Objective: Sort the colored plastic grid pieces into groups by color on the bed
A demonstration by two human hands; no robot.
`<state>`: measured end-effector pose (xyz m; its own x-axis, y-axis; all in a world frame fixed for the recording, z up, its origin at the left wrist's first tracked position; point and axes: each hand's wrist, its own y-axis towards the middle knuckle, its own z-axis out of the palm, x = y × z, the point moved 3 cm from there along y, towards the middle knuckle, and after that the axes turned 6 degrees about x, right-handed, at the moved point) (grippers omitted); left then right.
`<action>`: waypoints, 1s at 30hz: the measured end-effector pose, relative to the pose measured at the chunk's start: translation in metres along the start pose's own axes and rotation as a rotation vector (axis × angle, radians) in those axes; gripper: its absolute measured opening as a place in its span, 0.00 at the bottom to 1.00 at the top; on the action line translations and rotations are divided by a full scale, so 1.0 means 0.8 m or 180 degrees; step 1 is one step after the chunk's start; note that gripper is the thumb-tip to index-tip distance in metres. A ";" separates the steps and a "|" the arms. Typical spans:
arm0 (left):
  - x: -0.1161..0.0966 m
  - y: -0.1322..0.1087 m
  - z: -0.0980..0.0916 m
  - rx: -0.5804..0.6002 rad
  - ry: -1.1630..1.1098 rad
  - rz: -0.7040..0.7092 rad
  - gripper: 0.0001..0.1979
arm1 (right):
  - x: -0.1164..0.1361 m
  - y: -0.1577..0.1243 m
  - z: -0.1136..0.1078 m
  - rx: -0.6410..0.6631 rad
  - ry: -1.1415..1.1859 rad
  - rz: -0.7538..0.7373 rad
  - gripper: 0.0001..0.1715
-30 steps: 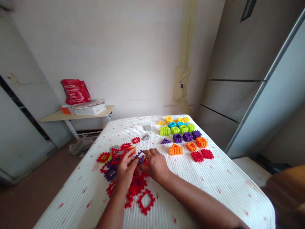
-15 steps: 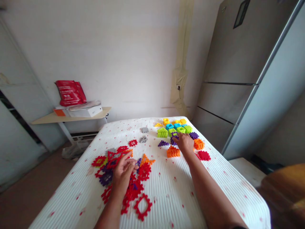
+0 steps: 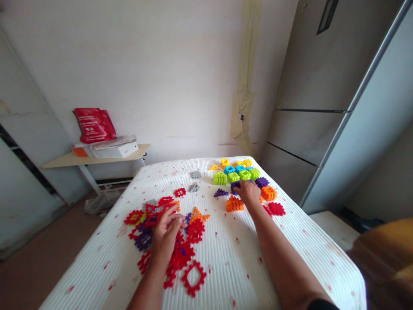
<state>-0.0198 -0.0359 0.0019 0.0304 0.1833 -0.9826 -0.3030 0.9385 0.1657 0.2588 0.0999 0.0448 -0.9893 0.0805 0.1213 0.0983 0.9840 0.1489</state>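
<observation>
My left hand (image 3: 166,230) rests palm down on a loose pile of red and purple interlocking pieces (image 3: 151,217), fingers loosely bent beside an orange triangle (image 3: 198,214). A red square frame (image 3: 193,278) lies nearest to me. My right hand (image 3: 249,192) is stretched out to the sorted stacks, fingers pressed down on a purple piece (image 3: 235,186) atop a purple stack. Around it stand green stacks (image 3: 220,178), an orange stack (image 3: 235,204), another purple stack (image 3: 262,182) and flat red pieces (image 3: 276,209).
Everything lies on a white ribbed bed cover (image 3: 232,258) with red specks. Two grey pieces (image 3: 194,181) and a purple triangle (image 3: 221,193) lie mid-bed. A side table (image 3: 64,160) with a red bag (image 3: 93,125) stands left; a grey refrigerator (image 3: 306,107) stands right.
My right hand left the loose pile with a purple piece and reached to the purple stack at the far right. My left hand stayed on the pile.
</observation>
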 end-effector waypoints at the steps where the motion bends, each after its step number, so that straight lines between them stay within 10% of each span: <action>1: 0.000 0.000 0.000 0.0007 0.0001 -0.0002 0.34 | 0.000 0.000 0.000 -0.0008 -0.0002 -0.0010 0.18; 20: -0.002 0.002 -0.009 -0.0062 0.0081 0.0173 0.28 | 0.005 -0.007 -0.010 -0.0383 0.0070 -0.0121 0.18; 25: -0.009 0.006 -0.048 -0.1303 0.0769 0.0589 0.18 | 0.032 -0.032 -0.019 -0.1043 0.0663 -0.1118 0.18; 30: -0.010 0.008 -0.067 -0.1637 0.1380 0.0638 0.11 | 0.098 -0.085 0.005 -0.0428 0.1191 -0.2488 0.13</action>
<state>-0.0733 -0.0469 0.0061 -0.4233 0.1047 -0.8999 -0.6785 0.6216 0.3915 0.1738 0.0399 0.0402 -0.6809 -0.6896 0.2468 -0.5578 0.7066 0.4354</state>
